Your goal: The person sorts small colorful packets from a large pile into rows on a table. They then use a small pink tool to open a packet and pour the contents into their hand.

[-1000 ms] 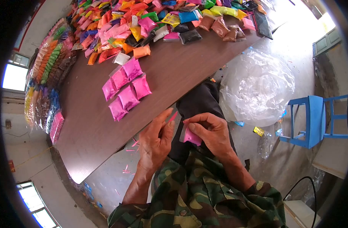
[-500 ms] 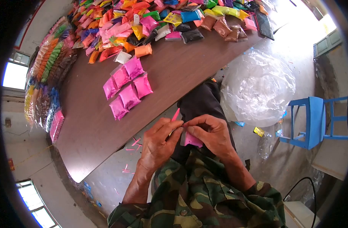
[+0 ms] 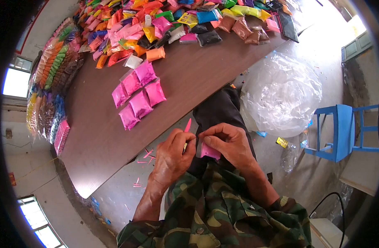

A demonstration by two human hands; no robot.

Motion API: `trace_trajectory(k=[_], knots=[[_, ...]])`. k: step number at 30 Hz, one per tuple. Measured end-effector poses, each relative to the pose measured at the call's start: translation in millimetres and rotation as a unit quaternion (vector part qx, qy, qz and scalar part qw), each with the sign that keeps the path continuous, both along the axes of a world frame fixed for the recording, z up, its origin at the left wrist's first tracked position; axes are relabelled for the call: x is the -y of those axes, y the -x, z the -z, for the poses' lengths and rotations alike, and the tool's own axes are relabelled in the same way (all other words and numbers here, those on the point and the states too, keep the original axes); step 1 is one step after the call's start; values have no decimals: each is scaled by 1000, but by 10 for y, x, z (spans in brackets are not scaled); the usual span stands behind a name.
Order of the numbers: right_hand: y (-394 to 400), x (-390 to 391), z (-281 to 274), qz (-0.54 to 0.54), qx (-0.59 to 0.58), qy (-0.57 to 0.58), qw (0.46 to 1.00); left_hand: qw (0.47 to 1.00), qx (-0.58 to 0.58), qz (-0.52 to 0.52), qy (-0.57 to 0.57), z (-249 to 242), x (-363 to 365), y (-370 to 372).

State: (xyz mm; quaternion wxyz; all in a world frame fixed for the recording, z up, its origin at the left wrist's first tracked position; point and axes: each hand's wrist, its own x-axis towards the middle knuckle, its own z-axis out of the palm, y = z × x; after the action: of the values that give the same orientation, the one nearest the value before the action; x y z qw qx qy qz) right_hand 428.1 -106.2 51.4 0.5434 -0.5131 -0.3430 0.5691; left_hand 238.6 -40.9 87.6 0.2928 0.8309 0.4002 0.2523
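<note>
My left hand (image 3: 175, 155) is closed, with a thin pointed pink strip (image 3: 188, 125) sticking up from its fingers. A small yellowish bit (image 3: 185, 146) shows by the same fingers; I cannot make out what it is. Beside it, above my lap, my right hand (image 3: 228, 142) pinches the top of a small clear packet with pink contents (image 3: 209, 151). A narrow gap separates the two hands. On the brown table (image 3: 189, 91) in front, several pink packets (image 3: 140, 103) lie in two rows.
A large heap of coloured packets (image 3: 127, 31) covers the table's far side. Filled clear bags (image 3: 57, 62) stack at the left. Right of my leg sit a big clear plastic bag (image 3: 280, 95) and a blue chair (image 3: 342, 132). Pink scraps (image 3: 148, 153) litter the floor.
My left hand has moved slightly left, away from the right hand, taking the pink strip with it. My right hand still pinches the packet, almost in place.
</note>
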Motion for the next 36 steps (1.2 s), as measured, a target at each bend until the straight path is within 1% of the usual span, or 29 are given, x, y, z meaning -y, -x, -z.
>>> trace_trajectory(k=[4, 7, 12, 15, 21, 24, 27, 30, 33, 36], knots=[[3, 0, 36, 0, -18, 5, 1000, 1000, 3, -6, 5, -30, -8, 29], [6, -4, 43, 21, -89, 11, 996, 1000, -10, -16, 13, -37, -17, 118], [-19, -10, 65, 45, -131, 12, 990, 999, -19, -32, 6, -32, 5, 271], [-36, -13, 125, 49, -150, 4, 987, 998, -50, -14, -28, -25, 36, 412], [9, -50, 135, 74, -179, -8, 981, 994, -103, -37, -1, 82, 160, 681], [17, -57, 139, 81, -189, -11, 979, 988, -151, -38, 7, 97, 179, 779], [0, -53, 147, 80, -201, -1, 976, 985, -171, -15, 3, 149, 197, 930], [28, -61, 143, 96, -210, 3, 973, 989, -132, -60, -18, 141, 231, 908], [75, -85, 118, 118, -241, 9, 963, 991, -115, -56, -21, 196, 226, 1018], [97, -89, 130, 120, -274, 23, 954, 988, -110, -106, 34, 135, 259, 994]])
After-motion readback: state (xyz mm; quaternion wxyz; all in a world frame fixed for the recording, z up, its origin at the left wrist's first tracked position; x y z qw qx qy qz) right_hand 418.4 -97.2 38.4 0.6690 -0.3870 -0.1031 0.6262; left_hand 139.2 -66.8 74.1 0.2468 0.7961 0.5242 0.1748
